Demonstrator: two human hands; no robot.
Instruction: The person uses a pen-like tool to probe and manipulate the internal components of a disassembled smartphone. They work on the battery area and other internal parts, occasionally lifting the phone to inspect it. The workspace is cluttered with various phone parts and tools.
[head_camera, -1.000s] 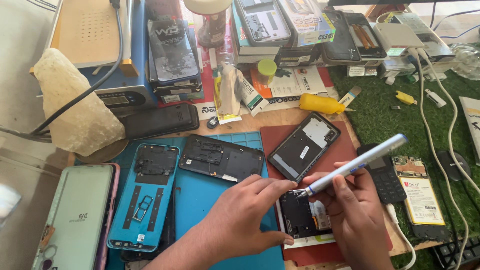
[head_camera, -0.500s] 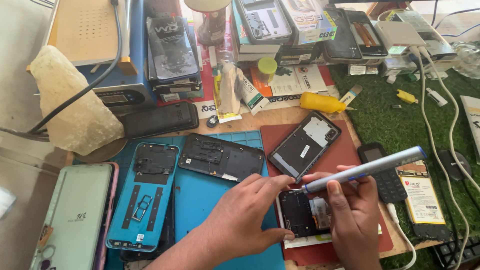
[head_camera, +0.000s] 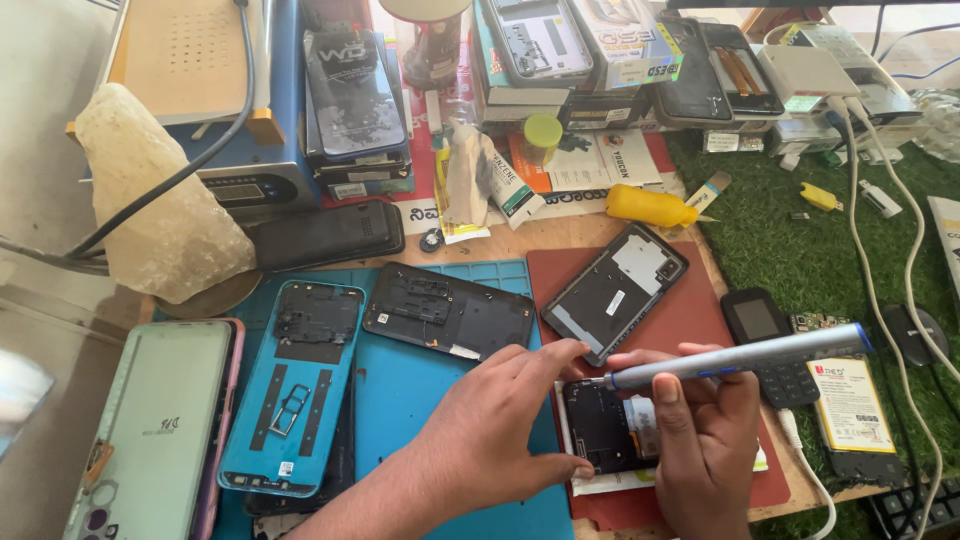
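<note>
My right hand (head_camera: 706, 440) grips a grey pen-shaped screwdriver (head_camera: 740, 357) with a blue end, its tip pointing left over an opened black phone (head_camera: 605, 428). This phone lies on white paper on a red mat (head_camera: 700, 310). My left hand (head_camera: 490, 425) rests at the phone's left edge, thumb below it and forefinger above it, holding it steady. Both hands hide much of the phone.
A blue work mat (head_camera: 400, 390) carries a blue phone frame (head_camera: 295, 385) and a black back cover (head_camera: 448, 310). A black phone frame (head_camera: 615, 290) lies on the red mat. A yellow bottle (head_camera: 648, 206), small keypad phone (head_camera: 770, 335), battery (head_camera: 850, 405), white cables and stacked boxes surround them.
The screwdriver has tilted lower, closer to level, its tip staying at the opened phone. My left hand keeps its hold at the phone's edge.
</note>
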